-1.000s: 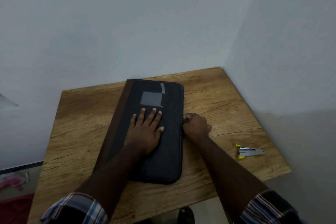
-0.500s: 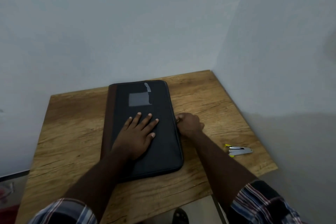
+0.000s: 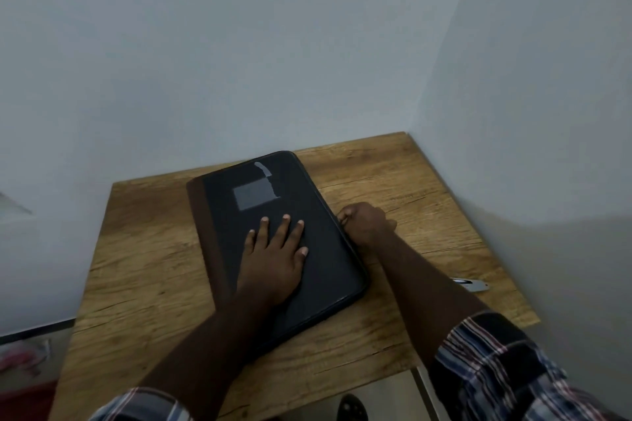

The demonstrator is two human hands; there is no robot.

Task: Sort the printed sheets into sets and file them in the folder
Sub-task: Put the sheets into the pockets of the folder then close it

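A dark zip folder (image 3: 273, 232) lies closed and flat on the wooden table (image 3: 143, 267), turned a little so its long sides run from near-right to far-left. A brown strip runs along its left edge, and a pale rectangular patch sits on the cover toward the far end. No printed sheets are in view.

The left hand (image 3: 273, 260) lies palm down on the middle of the cover, fingers straight and slightly spread, pointing toward the far end; it presses on the folder without gripping anything. The right hand (image 3: 364, 224) sits at the folder's right edge, about halfway along, touching the rim. Its fingers are curled in toward that edge; whether they pinch a zip pull there cannot be told, since the hand hides the spot.

Both forearms reach in from the near side, with plaid sleeves pushed up. Past the right forearm, a small metal stapler (image 3: 473, 285) lies on the table, well apart from the folder. Plain walls meet behind the table's far right corner.
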